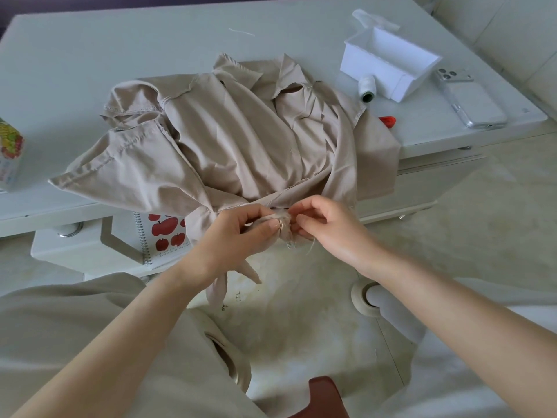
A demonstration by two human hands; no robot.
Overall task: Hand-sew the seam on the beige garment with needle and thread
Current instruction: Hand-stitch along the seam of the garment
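Just off the front edge of the white table [90, 70], both hands work on one bunched bit of the beige garment [235, 137]. Its bulk lies heaped on the table's middle, and its near hem hangs over that front edge. The left hand [244, 233] pinches the gathered seam between thumb and curled fingers. The right hand [325, 221], fingers curled too, nips the same bunch from the other side. I cannot make out a needle; pale strands of thread [310, 248] dangle below the right fingertips.

As I judge it, several things could go wrong. With the cloth crumpled so tightly, a stitch could catch an extra layer and pucker the seam. The loose strands may tangle or knot if pulled through fast. A needle hidden in the folds could prick the left thumb. The heap resting on the table may also tug the seam out of the pinch.

The thread spool [368, 89] stands toward the table's far right, beside a white box [391, 64].
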